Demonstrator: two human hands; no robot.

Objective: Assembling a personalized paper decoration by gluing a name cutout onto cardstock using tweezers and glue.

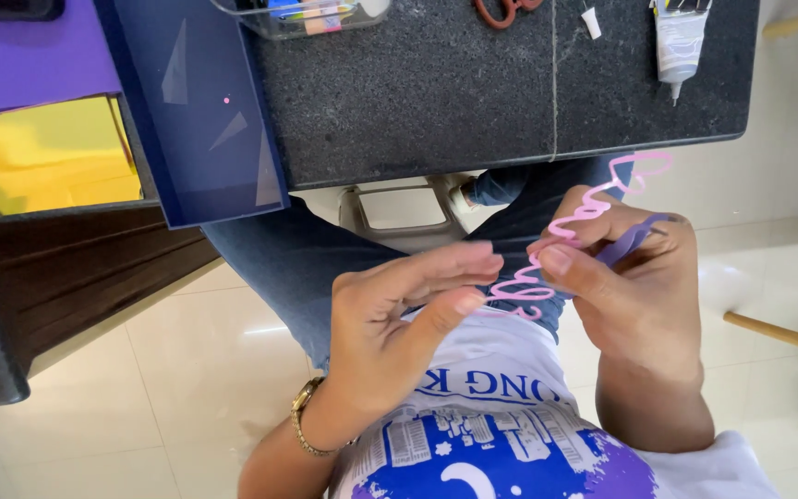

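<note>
Head view: curling step looked in hand. Right hand [639, 286] pinched a thin pink curled paper strip [573, 222] against a purple stick-like tool [630, 242], fingers pressed together. Left hand [399, 314] was half spread, thumb and fingertips at the strip's lower coils (held over the lap, off the dark speckled stone table [473, 102]). Next move probably needs even tension.

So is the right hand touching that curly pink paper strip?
Touching. The head view shows the right hand pinching the curly pink paper strip between thumb and fingers.
</note>
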